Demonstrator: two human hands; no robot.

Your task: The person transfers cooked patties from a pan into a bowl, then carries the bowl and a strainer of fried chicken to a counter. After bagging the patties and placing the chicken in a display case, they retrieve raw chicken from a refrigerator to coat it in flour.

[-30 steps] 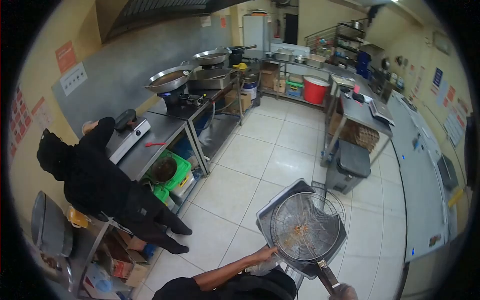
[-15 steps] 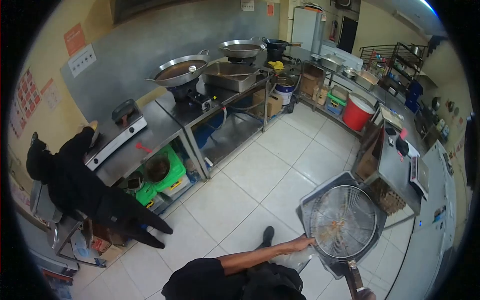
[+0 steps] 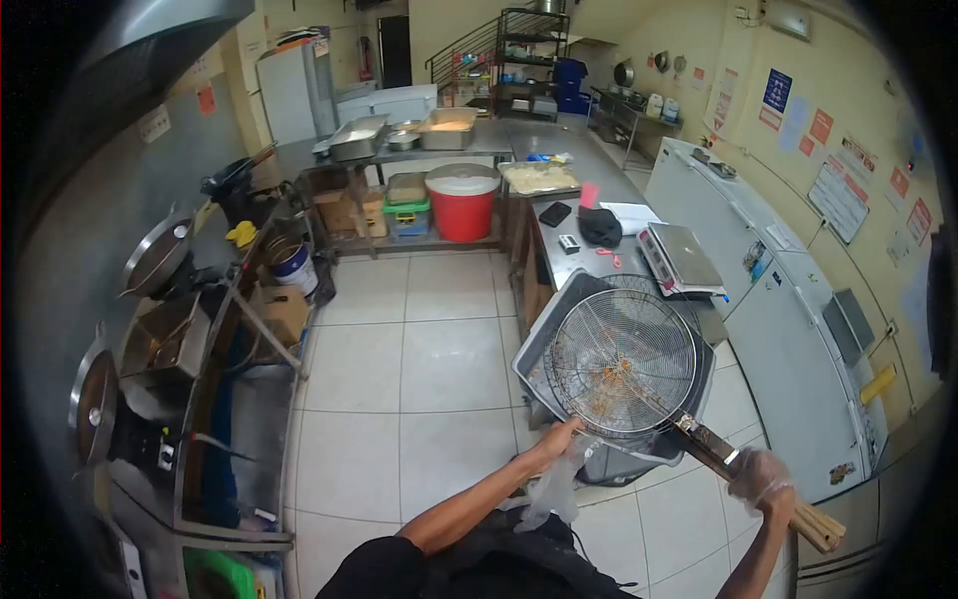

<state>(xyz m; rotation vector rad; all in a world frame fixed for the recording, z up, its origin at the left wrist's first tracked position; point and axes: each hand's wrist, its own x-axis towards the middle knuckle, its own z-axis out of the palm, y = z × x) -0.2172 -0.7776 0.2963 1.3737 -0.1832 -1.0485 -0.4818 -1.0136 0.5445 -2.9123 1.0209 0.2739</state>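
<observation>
A grey plastic tub is in front of me, with crumbs inside it. Over the tub lies a round wire strainer, orange bits showing through its mesh. My right hand, in a clear plastic glove, is wrapped round the strainer's long handle. At the near left side of the tub is my left hand, its fingers closed at the rim beside the mesh; a clear plastic bag or loose glove hangs by it.
A steel table holds a scale, a black cloth and a phone. Behind stands a red bucket. White freezers line the right. Woks and a steel pan sit on the left counter.
The view has swung right, so the other person has left the frame. The tub and strainer appear further left, and my right hand on the handle is now fully visible.
</observation>
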